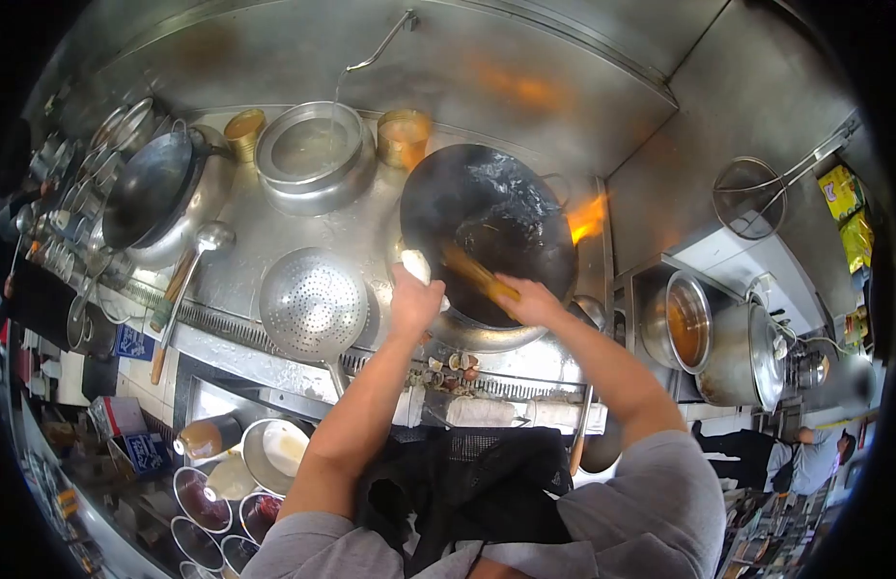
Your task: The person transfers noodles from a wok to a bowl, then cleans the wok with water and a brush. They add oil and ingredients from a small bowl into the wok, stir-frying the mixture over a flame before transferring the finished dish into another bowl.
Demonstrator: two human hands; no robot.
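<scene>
A large black wok (487, 183) sits tilted on the burner, with wet shiny patches inside. My left hand (414, 301) is closed on a white cloth (416, 264) at the wok's near left rim; any wok handle under it is hidden. In my right hand (533, 301) is a wooden-coloured wok brush (477, 272), its blurred far end down inside the wok. Orange flame (587, 220) flares beyond the wok's right edge. Left of my left hand, a perforated strainer ladle (314, 301) lies on the steel stove top.
A thin tap (378, 43) runs above a metal pot (316, 159) at the back. Another wok (147, 193) and a long-handled ladle (213, 236) are at left. A bowl of brown liquid (687, 321) stands at right. Lower left are several ingredient containers (203, 498). Another person (810, 458) is at far right.
</scene>
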